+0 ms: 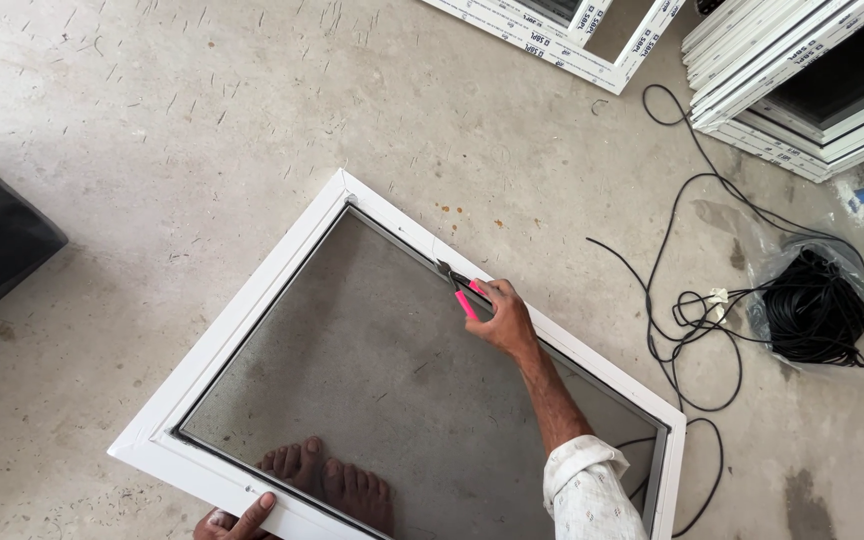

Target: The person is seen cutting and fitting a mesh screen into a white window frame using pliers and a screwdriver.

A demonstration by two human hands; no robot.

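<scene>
Bare feet [327, 485] under mesh [372, 370]; my left hand [237, 520] grips the white frame [242, 310] edge on the floor [152, 120]. Right hand [502, 320] holds pink-handled cutters [460, 287] at the far rail. Beyond lie black cord [817, 310] in clear bag, and stacked white frames [802, 90] with dark-lettered film strips.

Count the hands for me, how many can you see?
2. The right hand holds pink-handled scissors at the white frame's far edge; the left hand grips its near edge, partly cut off.

Head camera, looking steeply down, standing height, concrete floor [152, 120]
</scene>
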